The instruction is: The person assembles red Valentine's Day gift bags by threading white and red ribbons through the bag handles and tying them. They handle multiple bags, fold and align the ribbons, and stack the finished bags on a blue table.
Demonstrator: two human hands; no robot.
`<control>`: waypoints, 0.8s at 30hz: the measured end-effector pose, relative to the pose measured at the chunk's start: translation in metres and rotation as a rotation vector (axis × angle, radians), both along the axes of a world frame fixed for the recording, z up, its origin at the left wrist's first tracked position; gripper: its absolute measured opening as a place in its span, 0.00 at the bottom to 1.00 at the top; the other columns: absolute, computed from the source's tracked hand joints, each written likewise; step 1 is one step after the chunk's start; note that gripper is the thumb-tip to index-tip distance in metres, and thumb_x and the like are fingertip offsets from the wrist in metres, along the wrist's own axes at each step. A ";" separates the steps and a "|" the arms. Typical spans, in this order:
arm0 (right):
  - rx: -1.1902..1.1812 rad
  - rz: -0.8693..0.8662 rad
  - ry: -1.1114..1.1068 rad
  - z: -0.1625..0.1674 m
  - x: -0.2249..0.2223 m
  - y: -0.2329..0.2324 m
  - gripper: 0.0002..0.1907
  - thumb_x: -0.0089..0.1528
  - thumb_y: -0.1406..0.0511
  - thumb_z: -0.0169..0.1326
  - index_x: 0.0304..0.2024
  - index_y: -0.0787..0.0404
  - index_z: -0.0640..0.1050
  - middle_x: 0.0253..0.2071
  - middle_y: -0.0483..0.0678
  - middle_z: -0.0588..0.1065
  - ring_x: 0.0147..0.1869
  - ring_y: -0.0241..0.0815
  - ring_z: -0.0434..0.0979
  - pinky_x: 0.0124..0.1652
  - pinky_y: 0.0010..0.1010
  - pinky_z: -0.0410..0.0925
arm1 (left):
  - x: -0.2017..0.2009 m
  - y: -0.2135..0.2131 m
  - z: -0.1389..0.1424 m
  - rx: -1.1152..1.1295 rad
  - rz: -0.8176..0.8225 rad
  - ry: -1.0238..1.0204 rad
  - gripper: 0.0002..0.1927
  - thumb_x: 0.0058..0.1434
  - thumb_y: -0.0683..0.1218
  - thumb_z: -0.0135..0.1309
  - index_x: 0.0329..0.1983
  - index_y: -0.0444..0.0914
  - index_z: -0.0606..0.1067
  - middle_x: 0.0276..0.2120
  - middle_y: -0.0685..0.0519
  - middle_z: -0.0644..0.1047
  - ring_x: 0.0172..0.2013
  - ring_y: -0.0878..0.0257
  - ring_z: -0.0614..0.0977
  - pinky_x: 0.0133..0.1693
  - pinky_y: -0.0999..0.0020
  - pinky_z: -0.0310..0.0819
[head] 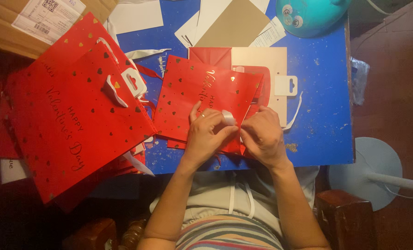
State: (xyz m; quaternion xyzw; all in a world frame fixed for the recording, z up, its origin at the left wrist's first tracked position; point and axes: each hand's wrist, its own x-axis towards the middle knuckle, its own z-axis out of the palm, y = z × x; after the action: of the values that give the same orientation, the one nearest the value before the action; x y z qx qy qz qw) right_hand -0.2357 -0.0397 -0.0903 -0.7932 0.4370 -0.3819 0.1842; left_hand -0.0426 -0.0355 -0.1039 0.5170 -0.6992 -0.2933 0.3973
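At a blue table (pixel 327 139), we worked on a flattened red gift bag (pixel 201 99) scattered with small gold hearts, which lay just in front of us at the table's near edge. Our left hand (pixel 206 134) and right hand (pixel 262 134) met over the bag's lower edge, fingertips pinched together around a white ribbon end (pixel 228 117). Both sets of fingers were nearly closed; the left thumb and forefinger appeared to hold the ribbon, while the right hand's fingers curled down against the red paper, though what they gripped we could not tell.

To our left, a stack of finished-looking red bags (pixel 72 120) leaned off the table's edge, the top 1 already carrying a white ribbon handle and a white hang tab (pixel 133 82). We judged those done. Behind the bag in hand lay 1 beige bag (pixel 262 60) with a white tab (pixel 286 85), and beyond it loose white sheets (pixel 137 16) and a brown card (pixel 236 23), apparently material waiting. A teal toy (pixel 310 16) sat at the far corner and a cardboard box (pixel 12 23) at the far left.

By our reckoning, the work stood well along: several bags complete, this 1 at its ribbon.
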 end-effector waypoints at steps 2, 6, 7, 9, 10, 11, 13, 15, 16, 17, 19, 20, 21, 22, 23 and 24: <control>0.005 0.003 -0.006 0.001 0.000 -0.001 0.11 0.54 0.72 0.65 0.37 0.61 0.78 0.34 0.50 0.74 0.45 0.54 0.74 0.60 0.48 0.66 | -0.002 0.000 -0.003 0.079 0.026 0.084 0.11 0.64 0.51 0.58 0.37 0.39 0.79 0.31 0.54 0.82 0.39 0.62 0.83 0.70 0.49 0.48; 0.013 0.011 -0.004 0.000 0.000 -0.002 0.10 0.54 0.72 0.65 0.37 0.61 0.78 0.33 0.50 0.74 0.44 0.53 0.74 0.60 0.48 0.66 | -0.004 -0.001 -0.007 0.414 0.182 0.589 0.11 0.70 0.52 0.52 0.41 0.40 0.75 0.32 0.58 0.84 0.39 0.66 0.83 0.61 0.47 0.61; 0.015 0.012 -0.003 0.000 0.000 -0.003 0.10 0.54 0.72 0.65 0.37 0.61 0.78 0.33 0.50 0.74 0.44 0.53 0.74 0.60 0.49 0.66 | -0.004 -0.001 -0.008 0.510 0.241 0.765 0.11 0.70 0.53 0.53 0.42 0.41 0.75 0.32 0.58 0.84 0.40 0.66 0.83 0.55 0.45 0.68; 0.005 0.018 0.005 0.000 -0.001 -0.003 0.10 0.54 0.72 0.64 0.37 0.61 0.78 0.33 0.49 0.74 0.45 0.54 0.75 0.61 0.49 0.65 | 0.000 -0.001 -0.006 0.360 0.163 0.533 0.13 0.71 0.53 0.52 0.42 0.40 0.78 0.34 0.57 0.83 0.45 0.64 0.81 0.58 0.50 0.68; 0.001 0.023 0.010 0.000 -0.001 -0.003 0.10 0.54 0.72 0.64 0.37 0.61 0.78 0.34 0.49 0.74 0.46 0.54 0.75 0.61 0.49 0.65 | 0.001 -0.001 -0.005 0.284 0.127 0.419 0.14 0.72 0.54 0.52 0.42 0.39 0.79 0.35 0.57 0.83 0.48 0.63 0.80 0.59 0.53 0.68; 0.005 0.022 0.009 -0.001 -0.002 -0.003 0.10 0.54 0.72 0.64 0.37 0.61 0.78 0.34 0.49 0.74 0.46 0.54 0.75 0.61 0.49 0.65 | 0.001 -0.002 -0.003 0.220 0.083 0.303 0.13 0.68 0.53 0.55 0.41 0.39 0.80 0.35 0.55 0.83 0.47 0.62 0.80 0.62 0.51 0.62; 0.013 0.021 0.006 -0.002 -0.002 -0.004 0.10 0.54 0.72 0.64 0.37 0.61 0.77 0.34 0.50 0.74 0.46 0.54 0.75 0.61 0.49 0.65 | 0.002 -0.004 0.001 0.093 -0.004 0.072 0.14 0.61 0.53 0.61 0.41 0.38 0.80 0.35 0.51 0.81 0.44 0.59 0.81 0.68 0.48 0.51; 0.011 0.017 0.004 -0.002 -0.001 -0.003 0.10 0.55 0.72 0.64 0.37 0.61 0.77 0.34 0.49 0.74 0.46 0.54 0.75 0.62 0.50 0.66 | 0.002 -0.003 0.005 0.069 -0.029 0.012 0.14 0.60 0.54 0.63 0.39 0.39 0.79 0.36 0.50 0.80 0.46 0.58 0.80 0.68 0.49 0.51; 0.009 0.015 0.003 -0.002 -0.001 -0.003 0.10 0.55 0.72 0.63 0.37 0.61 0.77 0.34 0.49 0.74 0.46 0.54 0.75 0.62 0.50 0.66 | 0.002 -0.003 0.006 0.056 -0.042 -0.018 0.15 0.59 0.54 0.64 0.39 0.39 0.79 0.36 0.50 0.79 0.47 0.58 0.80 0.68 0.49 0.51; 0.004 0.019 0.006 -0.002 -0.001 -0.003 0.10 0.55 0.72 0.63 0.38 0.61 0.77 0.34 0.49 0.74 0.47 0.54 0.75 0.62 0.50 0.66 | 0.002 -0.003 0.007 0.058 -0.053 -0.007 0.13 0.60 0.53 0.63 0.40 0.40 0.79 0.36 0.51 0.79 0.47 0.58 0.80 0.68 0.49 0.50; -0.004 0.023 0.013 -0.002 -0.002 -0.003 0.10 0.55 0.72 0.63 0.38 0.61 0.78 0.34 0.50 0.74 0.47 0.55 0.75 0.62 0.50 0.65 | 0.003 -0.004 0.006 0.064 -0.078 0.015 0.09 0.62 0.51 0.61 0.42 0.42 0.81 0.37 0.52 0.80 0.47 0.60 0.80 0.69 0.48 0.50; -0.002 0.020 0.012 -0.002 -0.002 -0.004 0.11 0.54 0.72 0.63 0.38 0.61 0.77 0.34 0.50 0.74 0.47 0.55 0.75 0.62 0.50 0.65 | 0.002 -0.005 0.005 0.063 -0.075 0.002 0.09 0.62 0.50 0.61 0.41 0.42 0.81 0.36 0.52 0.79 0.47 0.59 0.80 0.68 0.48 0.50; -0.001 0.018 0.013 -0.002 -0.002 -0.005 0.11 0.54 0.72 0.63 0.38 0.61 0.77 0.34 0.50 0.74 0.47 0.54 0.75 0.62 0.50 0.66 | 0.002 -0.007 0.004 0.061 -0.071 -0.011 0.09 0.61 0.50 0.61 0.40 0.42 0.81 0.35 0.52 0.79 0.46 0.59 0.80 0.68 0.48 0.50; 0.001 0.018 0.013 -0.002 -0.002 -0.006 0.11 0.54 0.72 0.64 0.38 0.61 0.77 0.34 0.50 0.74 0.47 0.54 0.75 0.62 0.50 0.66 | 0.001 -0.007 0.002 0.059 -0.065 -0.023 0.09 0.61 0.50 0.61 0.39 0.42 0.81 0.35 0.52 0.79 0.46 0.59 0.80 0.68 0.48 0.50; 0.001 0.022 0.011 -0.002 -0.002 -0.007 0.11 0.54 0.72 0.64 0.38 0.61 0.77 0.34 0.49 0.74 0.46 0.54 0.75 0.62 0.50 0.66 | 0.000 -0.008 0.001 0.067 -0.051 -0.031 0.08 0.62 0.50 0.61 0.39 0.41 0.80 0.34 0.52 0.79 0.46 0.59 0.80 0.69 0.48 0.50; 0.001 0.026 0.008 -0.002 -0.002 -0.007 0.11 0.54 0.72 0.64 0.38 0.61 0.77 0.34 0.49 0.74 0.46 0.53 0.75 0.61 0.50 0.66 | -0.001 -0.008 -0.001 0.075 -0.038 -0.039 0.08 0.62 0.49 0.61 0.39 0.40 0.80 0.34 0.52 0.79 0.46 0.60 0.80 0.69 0.48 0.50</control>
State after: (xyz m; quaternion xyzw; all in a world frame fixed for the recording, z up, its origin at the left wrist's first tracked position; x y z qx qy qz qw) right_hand -0.2380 -0.0469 -0.0921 -0.8003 0.4275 -0.3761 0.1877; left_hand -0.0433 -0.0433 -0.1046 0.5238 -0.7050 -0.3165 0.3583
